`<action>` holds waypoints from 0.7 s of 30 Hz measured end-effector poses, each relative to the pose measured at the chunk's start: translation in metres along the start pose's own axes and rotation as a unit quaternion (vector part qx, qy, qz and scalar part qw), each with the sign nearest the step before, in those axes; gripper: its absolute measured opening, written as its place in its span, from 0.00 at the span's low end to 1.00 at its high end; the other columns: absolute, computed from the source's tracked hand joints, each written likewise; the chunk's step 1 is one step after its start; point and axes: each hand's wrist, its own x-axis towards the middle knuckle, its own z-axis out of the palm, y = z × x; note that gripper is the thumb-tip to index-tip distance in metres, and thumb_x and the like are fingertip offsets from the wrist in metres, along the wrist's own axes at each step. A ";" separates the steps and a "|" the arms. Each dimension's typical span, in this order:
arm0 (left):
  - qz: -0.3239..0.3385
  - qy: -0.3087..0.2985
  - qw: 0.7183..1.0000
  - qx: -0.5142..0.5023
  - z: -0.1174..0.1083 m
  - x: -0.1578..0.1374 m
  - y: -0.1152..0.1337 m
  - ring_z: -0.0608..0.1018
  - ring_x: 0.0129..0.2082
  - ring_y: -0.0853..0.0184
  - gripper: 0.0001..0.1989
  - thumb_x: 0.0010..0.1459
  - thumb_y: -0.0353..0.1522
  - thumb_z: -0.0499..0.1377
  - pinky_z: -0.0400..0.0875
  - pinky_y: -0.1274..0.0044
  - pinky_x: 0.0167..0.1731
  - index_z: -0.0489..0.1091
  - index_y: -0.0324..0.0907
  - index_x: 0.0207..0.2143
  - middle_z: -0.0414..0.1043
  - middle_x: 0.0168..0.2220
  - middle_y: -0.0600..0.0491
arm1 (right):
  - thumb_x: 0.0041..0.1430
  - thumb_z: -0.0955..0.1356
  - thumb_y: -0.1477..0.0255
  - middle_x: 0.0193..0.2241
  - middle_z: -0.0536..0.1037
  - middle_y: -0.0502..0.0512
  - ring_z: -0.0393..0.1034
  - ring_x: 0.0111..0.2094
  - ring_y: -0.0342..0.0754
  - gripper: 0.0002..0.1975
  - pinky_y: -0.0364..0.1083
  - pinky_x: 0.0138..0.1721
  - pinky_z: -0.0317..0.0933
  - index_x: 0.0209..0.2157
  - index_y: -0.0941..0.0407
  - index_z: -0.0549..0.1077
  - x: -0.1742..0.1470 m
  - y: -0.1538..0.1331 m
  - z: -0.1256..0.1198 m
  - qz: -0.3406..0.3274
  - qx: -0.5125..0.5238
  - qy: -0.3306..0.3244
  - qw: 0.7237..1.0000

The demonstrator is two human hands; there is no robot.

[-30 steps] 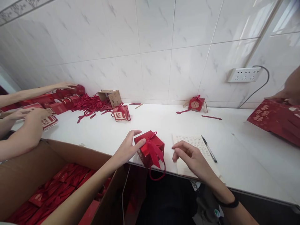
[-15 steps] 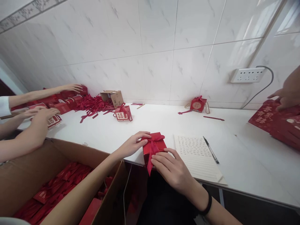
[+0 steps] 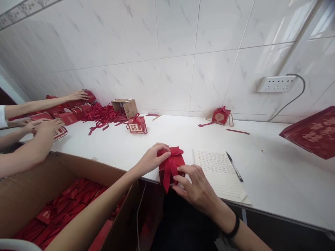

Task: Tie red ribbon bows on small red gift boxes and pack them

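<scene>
A small red gift box [image 3: 180,159] sits at the table's front edge, tied with a red ribbon [image 3: 167,176] in a bow whose tails hang down its front. My left hand [image 3: 153,158] is at the box's upper left, its thumb and fingertips closed on the bow's left side. From the right, my right hand [image 3: 197,184] reaches the front of the box. Its fingers are curled, with the tips at a ribbon tail and the thumb below them, near the box's lower edge.
Beside the box lie a handwritten notepad [image 3: 217,174] and a pen [image 3: 234,166]. A large carton [image 3: 91,164] of red boxes stands at left. Behind are a box with double-happiness characters [image 3: 138,125], a ribbon pile [image 3: 104,113] and a small carton [image 3: 128,107]. Other people's hands [image 3: 49,127] work at far left.
My right hand has shifted slightly, fingers more curled and thumb now showing below. My left fingertips have moved further onto the bow. At far right, another person's hand left view and the red bag moved.
</scene>
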 end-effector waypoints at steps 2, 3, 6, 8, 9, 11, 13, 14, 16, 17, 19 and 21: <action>0.012 0.001 1.000 0.017 0.003 0.001 -0.002 0.70 0.48 0.63 0.11 0.55 0.39 0.54 0.62 0.70 0.50 0.70 0.42 0.32 0.67 0.46 0.49 | 0.59 0.63 0.82 0.39 0.69 0.62 0.64 0.42 0.52 0.05 0.54 0.42 0.61 0.36 0.61 0.68 0.000 0.005 0.004 0.002 -0.024 -0.003 1.000; 0.014 0.002 1.000 0.019 0.004 0.002 -0.003 0.70 0.47 0.63 0.10 0.55 0.39 0.55 0.61 0.70 0.50 0.69 0.42 0.32 0.67 0.46 0.49 | 0.59 0.62 0.84 0.38 0.69 0.62 0.64 0.41 0.51 0.06 0.54 0.42 0.62 0.35 0.61 0.68 0.000 0.007 0.004 -0.004 -0.025 0.000 1.000; 0.012 0.008 1.000 0.021 0.005 0.002 -0.006 0.69 0.48 0.63 0.09 0.54 0.38 0.55 0.60 0.69 0.51 0.69 0.42 0.31 0.66 0.46 0.49 | 0.59 0.62 0.85 0.38 0.69 0.61 0.64 0.41 0.50 0.07 0.51 0.41 0.63 0.34 0.61 0.68 -0.001 0.012 -0.002 -0.020 -0.004 0.006 1.000; 0.008 0.008 1.000 0.021 0.005 0.002 -0.006 0.69 0.48 0.63 0.08 0.54 0.38 0.56 0.60 0.69 0.52 0.69 0.42 0.30 0.66 0.45 0.49 | 0.58 0.62 0.86 0.39 0.68 0.61 0.63 0.42 0.51 0.08 0.50 0.41 0.63 0.36 0.61 0.67 -0.003 0.017 -0.010 -0.027 0.008 -0.009 1.000; 0.005 0.005 1.000 0.021 0.004 0.002 -0.006 0.69 0.49 0.63 0.09 0.53 0.38 0.56 0.60 0.69 0.52 0.69 0.42 0.29 0.66 0.46 0.49 | 0.58 0.62 0.86 0.39 0.67 0.61 0.63 0.43 0.51 0.09 0.51 0.41 0.63 0.37 0.61 0.67 -0.004 0.019 -0.014 -0.029 0.008 -0.020 0.999; -0.001 -0.003 1.000 0.020 0.004 0.004 -0.005 0.69 0.49 0.62 0.09 0.53 0.39 0.57 0.60 0.69 0.52 0.69 0.42 0.28 0.66 0.46 0.50 | 0.57 0.61 0.87 0.38 0.67 0.60 0.62 0.42 0.51 0.11 0.51 0.40 0.62 0.37 0.60 0.67 -0.007 0.024 -0.022 -0.033 -0.005 -0.036 0.999; -0.006 -0.012 1.000 0.017 0.005 0.005 -0.006 0.68 0.49 0.62 0.10 0.52 0.39 0.57 0.60 0.69 0.52 0.70 0.43 0.27 0.66 0.47 0.50 | 0.57 0.59 0.88 0.37 0.67 0.60 0.63 0.39 0.50 0.13 0.50 0.38 0.62 0.36 0.59 0.67 -0.008 0.029 -0.028 -0.034 -0.026 -0.053 0.998; -0.007 -0.012 1.000 0.014 0.006 0.005 -0.006 0.69 0.49 0.62 0.10 0.52 0.40 0.57 0.60 0.70 0.52 0.70 0.43 0.27 0.66 0.47 0.50 | 0.57 0.59 0.86 0.36 0.68 0.59 0.63 0.37 0.49 0.11 0.50 0.37 0.61 0.36 0.59 0.68 -0.007 0.031 -0.031 -0.032 -0.028 -0.066 0.997; -0.013 0.006 1.000 -0.005 0.007 0.004 -0.008 0.68 0.50 0.62 0.10 0.51 0.40 0.58 0.60 0.71 0.51 0.69 0.43 0.31 0.66 0.47 0.50 | 0.59 0.61 0.80 0.34 0.70 0.59 0.63 0.33 0.48 0.05 0.50 0.35 0.60 0.35 0.58 0.67 -0.004 0.033 -0.034 -0.014 -0.004 -0.084 0.996; -0.017 0.025 0.999 -0.021 0.007 0.002 -0.009 0.68 0.50 0.63 0.11 0.52 0.41 0.57 0.61 0.71 0.51 0.69 0.43 0.34 0.65 0.48 0.50 | 0.60 0.62 0.76 0.32 0.70 0.58 0.64 0.32 0.48 0.04 0.49 0.35 0.59 0.35 0.58 0.67 0.000 0.035 -0.035 0.013 0.020 -0.084 0.996; -0.036 0.076 0.995 -0.060 0.007 -0.002 -0.012 0.68 0.49 0.64 0.14 0.53 0.42 0.54 0.62 0.72 0.48 0.66 0.43 0.38 0.65 0.47 0.50 | 0.62 0.60 0.69 0.27 0.71 0.55 0.64 0.28 0.47 0.09 0.47 0.32 0.58 0.32 0.58 0.66 0.010 0.038 -0.034 0.125 0.079 -0.077 0.986; -0.059 0.120 0.988 -0.078 0.005 -0.007 -0.014 0.70 0.44 0.64 0.14 0.55 0.42 0.51 0.64 0.73 0.43 0.65 0.42 0.35 0.67 0.41 0.51 | 0.64 0.56 0.64 0.22 0.69 0.52 0.64 0.25 0.46 0.16 0.45 0.28 0.56 0.27 0.57 0.65 0.022 0.044 -0.028 0.281 0.127 -0.095 0.947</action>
